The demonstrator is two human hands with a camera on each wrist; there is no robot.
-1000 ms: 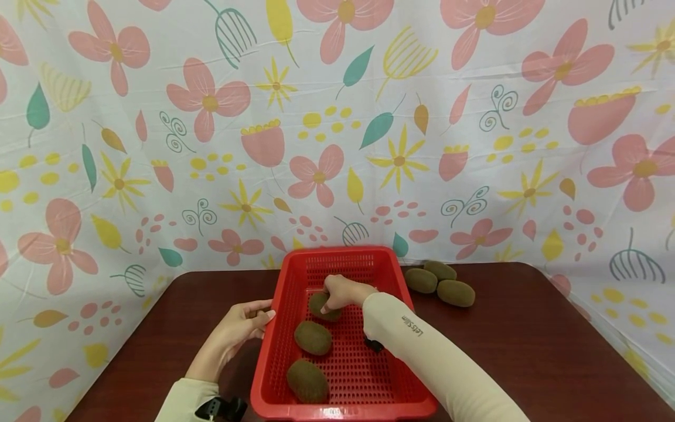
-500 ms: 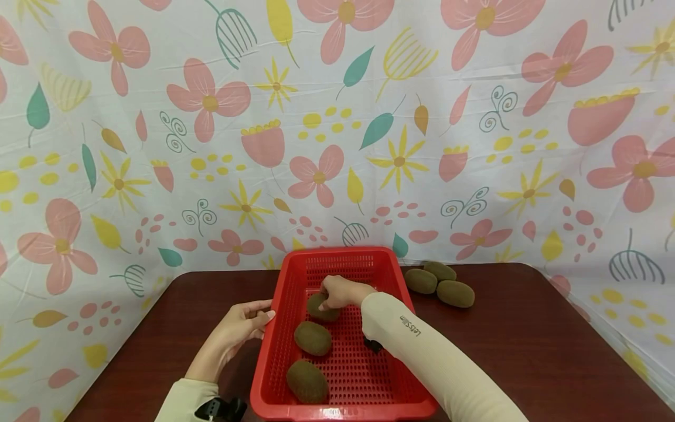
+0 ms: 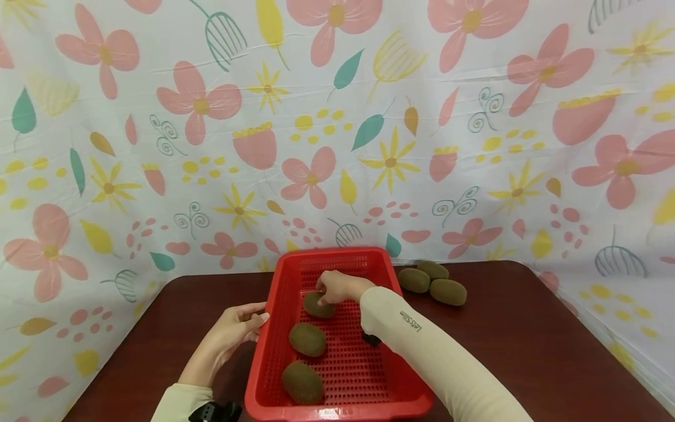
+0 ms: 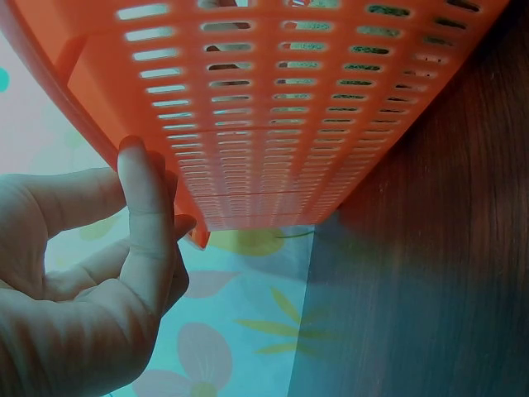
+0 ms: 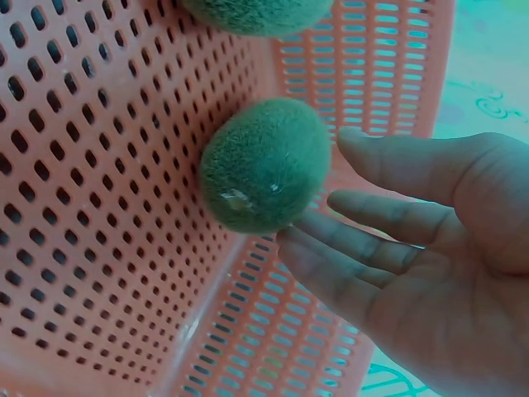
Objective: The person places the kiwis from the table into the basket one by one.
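A red perforated plastic basket (image 3: 364,375) stands on the dark table with three brown kiwis in a line along its left side. The far kiwi (image 3: 319,305) lies by the basket wall, under my right hand (image 3: 340,287). In the right wrist view this hand's fingers are spread beside that kiwi (image 5: 266,165); the thumb stands a little apart from it, the lower fingertips at its edge. Closer to me lie the middle kiwi (image 3: 308,339) and the near kiwi (image 3: 303,383). My left hand (image 3: 234,331) pinches the basket's left rim, fingers and thumb at the edge (image 4: 107,157).
Three more kiwis (image 3: 448,292) sit close together on the table, right of the basket's far end. A flowered cloth (image 3: 337,129) hangs behind the table (image 3: 527,351). The basket's far end stands near that cloth.
The far kiwi shifted slightly left, then stayed put while my right hand's fingers loosened and lifted a little. The head view has turned slightly. My left hand keeps its place on the rim.
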